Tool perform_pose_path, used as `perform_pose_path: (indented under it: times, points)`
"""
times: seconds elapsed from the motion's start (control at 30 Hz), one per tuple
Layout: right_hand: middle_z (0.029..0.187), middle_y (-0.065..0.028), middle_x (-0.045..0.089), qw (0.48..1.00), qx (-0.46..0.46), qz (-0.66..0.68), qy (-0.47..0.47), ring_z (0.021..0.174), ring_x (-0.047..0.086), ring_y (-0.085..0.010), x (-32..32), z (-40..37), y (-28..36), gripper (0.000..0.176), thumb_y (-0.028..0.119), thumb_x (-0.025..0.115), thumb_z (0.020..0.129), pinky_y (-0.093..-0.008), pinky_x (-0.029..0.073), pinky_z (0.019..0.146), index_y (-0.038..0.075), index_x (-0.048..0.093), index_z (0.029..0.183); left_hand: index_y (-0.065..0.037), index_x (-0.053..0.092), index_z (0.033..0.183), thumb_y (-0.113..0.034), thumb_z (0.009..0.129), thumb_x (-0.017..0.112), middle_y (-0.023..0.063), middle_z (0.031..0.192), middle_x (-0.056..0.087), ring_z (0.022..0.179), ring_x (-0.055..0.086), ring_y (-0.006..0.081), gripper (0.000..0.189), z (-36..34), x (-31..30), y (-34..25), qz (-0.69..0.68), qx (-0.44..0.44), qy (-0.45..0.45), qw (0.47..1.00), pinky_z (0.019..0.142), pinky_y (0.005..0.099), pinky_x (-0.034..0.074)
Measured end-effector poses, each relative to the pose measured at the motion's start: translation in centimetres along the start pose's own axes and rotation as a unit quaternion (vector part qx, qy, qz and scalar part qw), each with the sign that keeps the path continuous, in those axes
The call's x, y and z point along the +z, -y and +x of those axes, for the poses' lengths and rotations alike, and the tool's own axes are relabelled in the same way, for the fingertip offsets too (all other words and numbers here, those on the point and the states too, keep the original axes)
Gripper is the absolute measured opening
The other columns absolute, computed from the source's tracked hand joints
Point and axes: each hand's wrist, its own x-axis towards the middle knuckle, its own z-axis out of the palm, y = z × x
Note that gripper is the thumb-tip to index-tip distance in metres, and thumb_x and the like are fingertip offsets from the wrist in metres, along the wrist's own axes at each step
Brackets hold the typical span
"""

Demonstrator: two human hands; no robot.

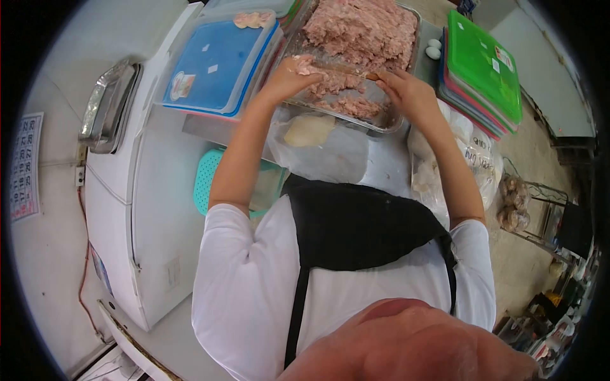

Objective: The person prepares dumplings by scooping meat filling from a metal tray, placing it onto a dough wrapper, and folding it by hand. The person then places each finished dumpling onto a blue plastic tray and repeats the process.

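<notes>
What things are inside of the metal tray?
In the metal tray, a large mound of pinkish ground meat fills the far part; smaller clumps lie nearer. The bottom under the mound is covered, so unseen.

shiny metal tray (389, 129), matt black cloth apron (362, 222)

On the wall to my left, a calendar (26, 166) turned sideways to me shows numbers I can make out, among them 18, 19, 20, 21 and 22, and beside them 25 to 29. The clear plastic bag (478, 166) on my right bears dark handwritten letters, too distorted for me to read surely. I see small labels on the blue lid (213, 71) and green lid (473, 47), but their print is too small to read.
</notes>
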Motion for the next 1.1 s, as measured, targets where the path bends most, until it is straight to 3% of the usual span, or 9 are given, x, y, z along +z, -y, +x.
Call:
perform_pose_path:
  times: [0.1, 0.2, 0.37, 0.47, 0.5, 0.63, 0.87, 0.9, 1.1]
  points:
    - [0.082, -0.0106, 0.059, 0.981, -0.068, -0.157, -0.093, 0.073, 0.063, -0.0288, 2.8, -0.4, 1.2, 0.027, 0.023, 0.056, 0.091, -0.0394, 0.049, 0.056, 0.018, 0.062, 0.117, -0.004, 0.06, 0.099, -0.031, 0.076, 0.074, 0.0045, 0.089, 0.061, 0.078, 0.058, 0.015, 0.038, 1.3, -0.3, 2.7, -0.01, -0.009, 0.082, 0.997, 0.071, 0.0287, 0.047]
    - [0.088, -0.0123, 0.062, 0.952, 0.045, -0.298, 0.051, 0.078, 0.064, -0.0298, 5.7, -0.4, -4.0, 0.027, 0.023, 0.055, 0.09, -0.0405, 0.049, 0.062, 0.019, 0.063, 0.116, -0.006, 0.059, 0.1, -0.031, 0.077, 0.074, 0.005, 0.091, 0.061, 0.08, 0.058, 0.015, 0.037, 1.2, 0.0, 5.7, 0.041, -0.01, 0.019, 0.999, 0.072, 0.0297, 0.048]
    - [0.106, -0.0148, 0.067, 0.973, 0.21, -0.064, 0.071, 0.091, 0.064, -0.0301, 1.0, -1.7, -1.4, 0.03, 0.024, 0.053, 0.093, -0.0345, 0.049, 0.084, 0.007, 0.064, 0.115, -0.007, 0.061, 0.099, -0.022, 0.076, 0.075, 0.0067, 0.098, 0.062, 0.089, 0.058, 0.0158, 0.031, -2.4, -3.3, 0.0, -0.033, 0.159, 0.013, 0.987, 0.08, 0.0312, 0.046]
    - [0.093, -0.0192, 0.067, 0.978, 0.116, 0.154, -0.077, 0.082, 0.065, -0.0314, -0.6, -2.1, 1.9, 0.03, 0.025, 0.056, 0.093, -0.0361, 0.05, 0.073, 0.006, 0.065, 0.114, -0.007, 0.062, 0.1, -0.018, 0.074, 0.076, 0.006, 0.103, 0.063, 0.091, 0.059, 0.0174, 0.032, -2.4, -4.5, -1.2, -0.045, 0.227, 0.031, 0.972, 0.085, 0.033, 0.046]
    - [0.091, -0.0184, 0.067, 0.964, 0.157, 0.212, -0.036, 0.077, 0.064, -0.0237, -1.0, -1.9, 3.5, 0.032, 0.027, 0.058, 0.093, -0.0314, 0.048, 0.072, 0.005, 0.065, 0.114, -0.007, 0.062, 0.101, -0.017, 0.074, 0.076, 0.0057, 0.105, 0.064, 0.092, 0.059, 0.0181, 0.033, -2.3, -5.1, -1.4, -0.034, 0.25, 0.047, 0.967, 0.087, 0.0337, 0.046]
    - [0.087, -0.0154, 0.066, 0.991, 0.082, 0.102, 0.023, 0.078, 0.064, -0.0284, 1.6, 0.8, 7.1, 0.03, 0.028, 0.06, 0.091, -0.0337, 0.049, 0.068, 0.006, 0.066, 0.111, -0.006, 0.062, 0.097, -0.019, 0.076, 0.076, 0.0037, 0.097, 0.065, 0.088, 0.059, 0.0181, 0.028, -1.9, -7.8, -1.7, 0.04, 0.202, 0.136, 0.969, 0.083, 0.0341, 0.047]
    - [0.087, -0.0159, 0.065, 0.989, 0.003, -0.111, -0.096, 0.078, 0.061, -0.0359, 3.4, 4.2, 12.7, 0.025, 0.025, 0.059, 0.089, -0.04, 0.049, 0.067, 0.007, 0.067, 0.105, -0.004, 0.061, 0.099, -0.028, 0.074, 0.078, 0.0054, 0.093, 0.065, 0.09, 0.06, 0.0171, 0.039, -0.2, -12.6, 1.8, 0.032, 0.158, 0.157, 0.974, 0.082, 0.0319, 0.047]
    - [0.097, -0.0168, 0.066, 0.994, 0.018, -0.074, -0.076, 0.084, 0.063, -0.0295, 3.9, 4.6, 12.9, 0.027, 0.021, 0.062, 0.089, -0.0317, 0.049, 0.076, 0.003, 0.066, 0.109, -0.004, 0.061, 0.102, -0.028, 0.073, 0.079, 0.0063, 0.097, 0.066, 0.091, 0.06, 0.0174, 0.042, -0.2, -13.3, 1.6, 0.07, 0.141, 0.176, 0.972, 0.083, 0.0317, 0.047]
    - [0.097, -0.0166, 0.068, 0.976, 0.16, 0.083, -0.124, 0.083, 0.064, -0.0206, 5.2, 2.5, 12.1, 0.03, 0.021, 0.061, 0.091, -0.0295, 0.048, 0.078, 0.001, 0.064, 0.113, -0.005, 0.061, 0.109, -0.032, 0.066, 0.081, 0.0126, 0.102, 0.065, 0.096, 0.061, 0.0221, 0.056, 4.4, -19.5, 9.5, 0.063, 0.156, 0.096, 0.981, 0.081, 0.0347, 0.049]
